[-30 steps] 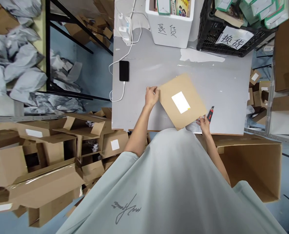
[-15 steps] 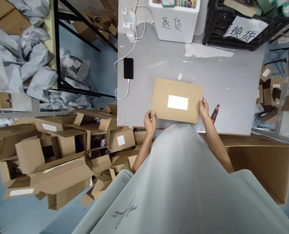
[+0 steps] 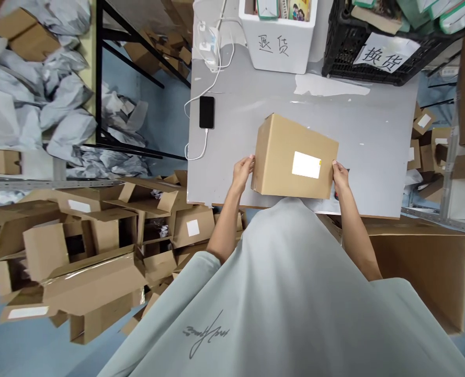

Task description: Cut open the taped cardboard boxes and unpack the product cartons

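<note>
A brown cardboard box [image 3: 281, 152] with a white label is held between both hands over the front of the grey table. It is tilted, so its left side shows beside the labelled face. My left hand [image 3: 243, 172] grips the left side, fingers bent against the cardboard. My right hand [image 3: 339, 174] pinches the right edge with thumb and fingers. A red and black utility knife [image 3: 336, 195] lies on the table, mostly hidden behind the right hand and the box.
A phone [image 3: 206, 112] on a white cable lies at the table's left. A white bin [image 3: 278, 47] and a black crate [image 3: 365, 68] with goods stand at the back. Opened cartons [image 3: 94, 277] pile up on the left; a large carton [image 3: 416, 277] stands at the right.
The box has turned, its left end lifting so that its left side now shows. Both hands have shifted with it, the left one upward. The box and right hand now cover most of the knife.
</note>
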A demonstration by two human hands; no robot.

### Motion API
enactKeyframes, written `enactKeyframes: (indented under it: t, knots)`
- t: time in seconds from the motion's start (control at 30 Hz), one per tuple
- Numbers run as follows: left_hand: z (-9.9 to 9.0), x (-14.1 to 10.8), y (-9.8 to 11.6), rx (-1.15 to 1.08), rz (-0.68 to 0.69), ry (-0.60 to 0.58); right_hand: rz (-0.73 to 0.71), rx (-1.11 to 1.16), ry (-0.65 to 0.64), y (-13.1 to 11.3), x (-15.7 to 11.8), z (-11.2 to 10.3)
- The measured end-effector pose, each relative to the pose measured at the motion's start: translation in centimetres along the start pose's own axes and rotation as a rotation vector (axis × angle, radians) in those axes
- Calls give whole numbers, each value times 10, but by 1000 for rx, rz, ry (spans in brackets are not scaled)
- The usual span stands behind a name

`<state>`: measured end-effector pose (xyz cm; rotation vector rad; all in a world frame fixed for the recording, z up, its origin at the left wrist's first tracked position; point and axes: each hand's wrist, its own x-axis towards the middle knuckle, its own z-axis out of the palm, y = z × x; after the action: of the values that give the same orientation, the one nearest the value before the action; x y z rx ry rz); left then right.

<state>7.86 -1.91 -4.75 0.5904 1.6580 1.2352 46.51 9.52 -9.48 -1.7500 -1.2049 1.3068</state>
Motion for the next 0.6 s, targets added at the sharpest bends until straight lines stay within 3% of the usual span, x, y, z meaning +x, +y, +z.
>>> enactKeyframes:
  t: [0.07,0.13,0.27,0.4,0.6]
  knots:
    - [4,0,0,-96,-11,-31,-64,-26,82,-11,-14,0]
    - [14,-11,1,-181,-45,-145,-190,-74,86,-25,-39,3]
    - [48,-41,9,-245,-71,-393,-398,-191,-126,-59,-105,14]
    - [62,-61,23,-204,16,-358,-365,-160,-227,-89,-139,18]
    - [30,-74,49,16,217,-207,-234,126,-390,-112,-141,26]
